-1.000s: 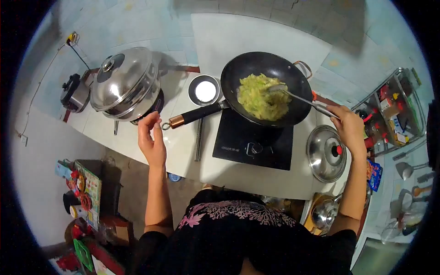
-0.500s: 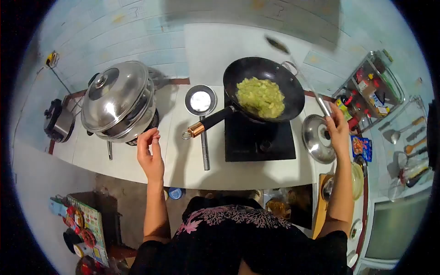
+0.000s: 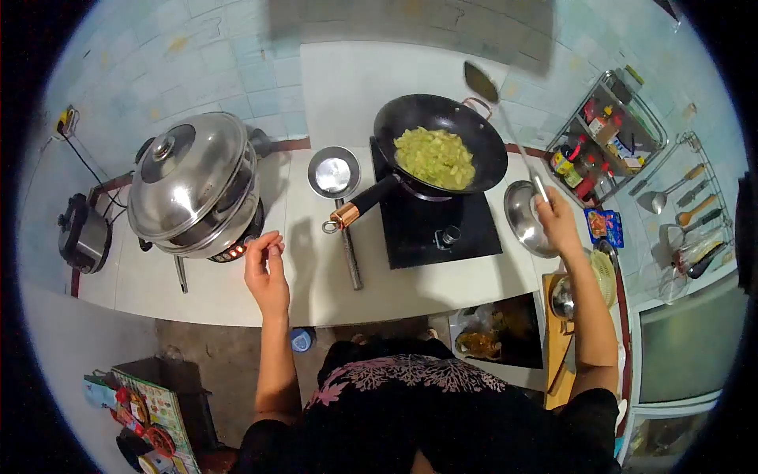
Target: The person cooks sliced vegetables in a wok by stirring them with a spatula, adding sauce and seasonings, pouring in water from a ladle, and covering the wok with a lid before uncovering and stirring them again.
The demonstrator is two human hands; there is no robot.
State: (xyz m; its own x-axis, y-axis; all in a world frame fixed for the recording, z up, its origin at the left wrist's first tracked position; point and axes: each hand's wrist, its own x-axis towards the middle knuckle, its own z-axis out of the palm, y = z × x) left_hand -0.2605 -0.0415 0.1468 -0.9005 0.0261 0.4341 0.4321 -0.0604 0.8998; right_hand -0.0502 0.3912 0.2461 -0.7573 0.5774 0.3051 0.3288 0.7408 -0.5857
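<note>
My right hand [image 3: 558, 220] is closed round the handle of a long wok spatula [image 3: 518, 141]. Its dark oval head is raised beyond the wok's far right rim, apart from the food. The black wok [image 3: 487, 162] sits on an induction cooker [image 3: 418, 245], with chopped pale-green vegetables [image 3: 434, 158] inside. Its black and copper handle points toward the front left. My left hand [image 3: 267, 276] hovers above the counter's front, near the steamer's base, with loosely bent fingers and nothing visible in them. Below my right hand, a steel lid [image 3: 521, 213] lies on the counter.
A large lidded steamer [image 3: 197, 178] stands on the left, beside a small cooker [image 3: 85, 233]. A small saucepan [image 3: 335, 172] lies left of the wok. On the right are a condiment rack [image 3: 612, 130], a blue packet [image 3: 603, 227], hanging utensils [image 3: 681, 189] and a cutting board [image 3: 558, 355].
The view has shifted slightly. My right hand keeps hold of the spatula, its head still raised behind the wok. My left hand stays near the steamer, its fingers still bent.
</note>
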